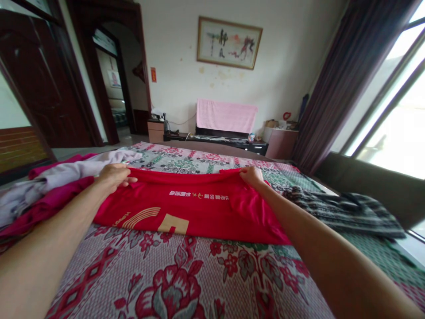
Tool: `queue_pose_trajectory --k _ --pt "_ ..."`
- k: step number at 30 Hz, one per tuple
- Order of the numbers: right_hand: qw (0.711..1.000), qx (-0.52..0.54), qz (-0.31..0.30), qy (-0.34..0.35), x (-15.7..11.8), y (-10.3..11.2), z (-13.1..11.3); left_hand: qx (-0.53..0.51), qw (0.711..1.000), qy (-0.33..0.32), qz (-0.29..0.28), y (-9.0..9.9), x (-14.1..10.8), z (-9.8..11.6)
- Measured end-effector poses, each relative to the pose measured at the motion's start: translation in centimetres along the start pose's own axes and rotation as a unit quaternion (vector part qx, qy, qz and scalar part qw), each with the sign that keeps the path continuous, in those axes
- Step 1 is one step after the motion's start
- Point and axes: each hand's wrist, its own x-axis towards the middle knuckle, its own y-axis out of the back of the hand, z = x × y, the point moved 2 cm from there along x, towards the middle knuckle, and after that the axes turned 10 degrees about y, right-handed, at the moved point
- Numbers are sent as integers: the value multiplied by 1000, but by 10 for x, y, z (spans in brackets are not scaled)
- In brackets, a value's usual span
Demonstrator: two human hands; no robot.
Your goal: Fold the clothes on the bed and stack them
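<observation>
A red T-shirt [199,204] with white lettering and gold print, upside down to me, lies folded into a wide strip on the flowered bedspread [139,283]. My left hand [114,176] grips its far edge near the left end, thumb and fingers closed on the cloth. At the right, my right hand [252,177] pinches the same far edge. Between the two hands the edge is stretched fairly straight and slightly raised. The near edge rests on the bedspread.
A heap of white and magenta clothes [59,186] lies to the left. Dark striped clothing [345,210] is on the right, by a grey backrest [372,186]. Beyond the bed are a low black cabinet [219,144] and a pink cloth [226,116] draped over something.
</observation>
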Motion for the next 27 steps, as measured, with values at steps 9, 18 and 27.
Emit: queue_pose_trajectory --k 9,18,27 --pt "947 274 120 -114 20 -10 8 -136 989 -38 -48 -18 18 35" --pt "982 159 99 13 -15 6 -4 -170 977 -115 -56 -23 39 25" --pt "993 102 58 22 -36 14 2 -205 974 -87 -50 -9 22 1"
